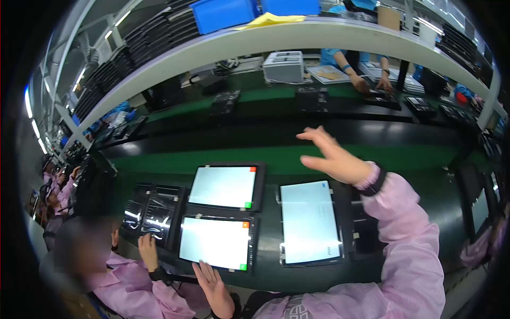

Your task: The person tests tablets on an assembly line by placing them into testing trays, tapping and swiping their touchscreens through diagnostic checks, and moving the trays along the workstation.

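My right hand [337, 157] is raised over the work surface with its fingers apart and holds nothing. Below it lies a tablet [309, 223] in portrait position, its screen lit pale with small text. My left hand [215, 290] is open at the front edge, fingertips by the lower rim of a lit tablet [214, 243]. Whether the fingertips touch that tablet I cannot tell. Just behind it lies another lit tablet [224, 186]; both screens show small red or orange and green corner squares. A dark panel [366, 228] sits partly behind my right forearm.
At the left, dark glossy panels [160, 212] lie beside a co-worker's hand [148, 251]. Across the line, another person's hands [372, 85] work on a dark device. A shelf [297, 33] with blue bins [223, 15] spans overhead. A white box [283, 68] stands at the back.
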